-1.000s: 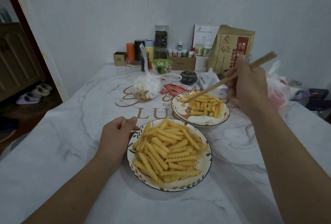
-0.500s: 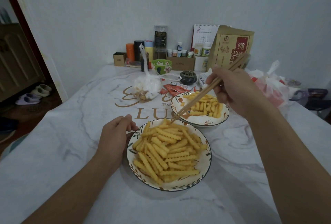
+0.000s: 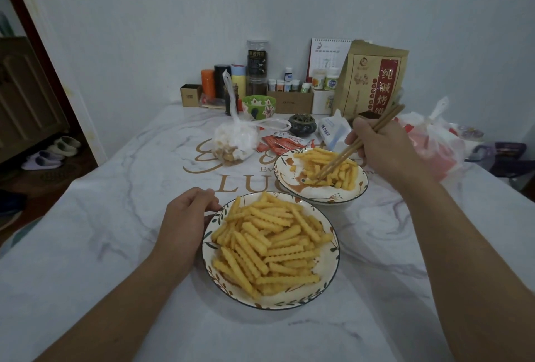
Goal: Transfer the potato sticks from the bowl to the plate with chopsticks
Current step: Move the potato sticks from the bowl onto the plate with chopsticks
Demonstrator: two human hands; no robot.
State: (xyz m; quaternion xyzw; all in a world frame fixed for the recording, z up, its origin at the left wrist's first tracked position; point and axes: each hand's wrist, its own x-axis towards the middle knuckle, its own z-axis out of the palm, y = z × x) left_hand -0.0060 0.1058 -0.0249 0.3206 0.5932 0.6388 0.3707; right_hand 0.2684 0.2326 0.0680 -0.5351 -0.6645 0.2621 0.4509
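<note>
1. The right hand (image 3: 385,147) was curled round a pair of long light-wood chopsticks (image 3: 351,149), gripping them near their upper ends, over the far right part of the white marble-patterned table (image 3: 95,245).
2. The chopstick tips reached down into the farther dish, a white ceramic dish with a dark rim and painted flowers (image 3: 307,192), and touched the small pile of yellow crinkle-cut potato sticks (image 3: 333,169) lying in it. Whether a stick was pinched between the tips could not be told.
3. The nearer dish, a round white ceramic dish with a dark rim and a leaf pattern (image 3: 327,263), stood toward the near edge of the table, just beside the farther dish. It held a large heap of the same yellow crinkle-cut sticks (image 3: 269,245).
4. The left hand (image 3: 185,222) rested on the table against the left rim of the nearer dish, with its fingers loosely curled and the thumb at the rim. Whether it actually gripped the rim could not be told.
5. Behind the dishes lay a knotted clear plastic bag of snacks (image 3: 236,141), some red sauce packets (image 3: 282,143) and a small dark lidded pot (image 3: 301,124).
6. Along the far edge, against the wall, stood a green flowered bowl (image 3: 259,105), several bottles and jars (image 3: 256,67), a desk calendar (image 3: 327,57) and a brown paper food bag with red print (image 3: 373,77).
7. A white and red plastic bag (image 3: 431,141) sat by the right edge.
</note>
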